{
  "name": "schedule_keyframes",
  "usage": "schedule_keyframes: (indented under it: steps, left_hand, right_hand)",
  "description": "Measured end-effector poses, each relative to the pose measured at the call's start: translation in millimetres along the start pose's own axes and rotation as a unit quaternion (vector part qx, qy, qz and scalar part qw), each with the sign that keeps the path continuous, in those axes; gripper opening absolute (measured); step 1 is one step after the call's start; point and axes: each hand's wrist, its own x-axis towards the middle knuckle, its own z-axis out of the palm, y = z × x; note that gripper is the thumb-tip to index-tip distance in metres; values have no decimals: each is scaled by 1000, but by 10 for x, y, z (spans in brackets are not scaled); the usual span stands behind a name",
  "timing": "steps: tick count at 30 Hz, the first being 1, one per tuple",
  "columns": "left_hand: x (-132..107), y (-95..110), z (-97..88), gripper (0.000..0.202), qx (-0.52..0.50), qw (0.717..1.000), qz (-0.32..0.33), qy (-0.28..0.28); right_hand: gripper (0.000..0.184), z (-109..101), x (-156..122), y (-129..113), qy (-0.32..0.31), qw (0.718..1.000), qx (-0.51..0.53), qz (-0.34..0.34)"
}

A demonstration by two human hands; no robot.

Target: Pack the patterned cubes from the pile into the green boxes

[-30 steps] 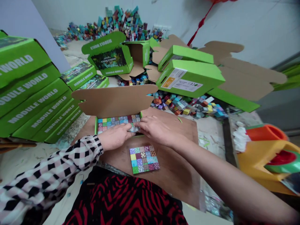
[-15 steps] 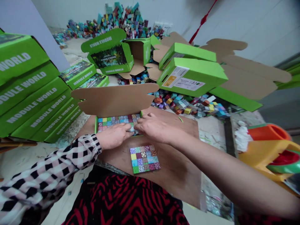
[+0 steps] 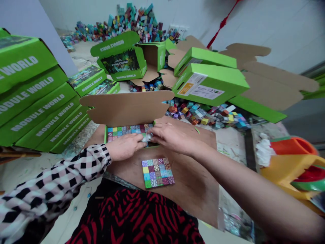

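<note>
An open cardboard box (image 3: 106, 135) stands in front of me, with its brown lid (image 3: 127, 108) raised at the back. Rows of small patterned cubes (image 3: 122, 130) fill much of it. My left hand (image 3: 125, 146) lies over the box's front edge, fingers stretched onto the cubes. At the box's right end, my right hand (image 3: 170, 136) has its fingers curled down; a small pale piece (image 3: 147, 137) shows by its fingertips, and what they grip is hidden. Nearer me, a flat square slab of patterned cubes (image 3: 157, 173) lies on the brown board (image 3: 193, 189).
Green boxes (image 3: 38, 98) are stacked at the left. More green boxes (image 3: 213, 83), some open, stand behind the work spot among loose cubes (image 3: 203, 113). A big heap of cubes (image 3: 134, 20) lies against the wall. Orange and yellow plastic things (image 3: 291, 152) are at the right.
My right hand has shifted slightly right, with its fingertips a little farther from my left hand. My left hand stays about where it was. The view has shifted slightly.
</note>
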Motion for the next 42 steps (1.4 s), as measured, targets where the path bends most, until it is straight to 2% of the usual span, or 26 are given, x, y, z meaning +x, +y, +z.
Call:
schedule_keyframes:
  steps: [2, 7, 12, 17, 21, 25, 29, 32, 34, 39, 42]
  left_hand:
    - [2, -5, 5, 42, 8, 1000, 7, -4]
    - [10, -5, -3, 40, 18, 1000, 17, -18]
    - [4, 8, 1, 37, 17, 1000, 8, -15]
    - [-6, 28, -16, 38, -2, 1000, 1, -1]
    - [-17, 4, 15, 36, -10, 1000, 1, 11]
    - [-3, -40, 113, 34, -78, 994, -20, 76]
    - [60, -34, 154, 21, -163, 974, -83, 133]
    - [121, -12, 133, 10, -188, 966, -122, 126]
    - [159, -4, 116, 11, -193, 966, -128, 110]
    - [244, -15, 89, 11, -206, 967, -124, 82]
    - [289, -37, 63, 10, -190, 974, -108, 61]
  right_hand:
    - [20, -45, 10, -18, -12, 1000, -21, -8]
    - [23, -167, 91, -183, -112, 983, -135, -46]
    - [31, -96, 195, -323, -141, 975, -168, -28]
    - [29, 4, 266, -342, -134, 979, -155, 6]
    - [29, 82, 261, -279, -119, 986, -119, -6]
    - [30, 214, 244, -191, -85, 990, -114, -20]
    - [23, 223, 199, -136, -77, 992, -95, -17]
    - [19, 174, 146, -113, -50, 998, -28, 13]
    - [18, 168, 119, -99, -20, 999, 6, 25]
    - [10, 251, 109, -41, 10, 999, 36, 33]
    - [14, 263, 102, -11, 10, 998, 55, 19]
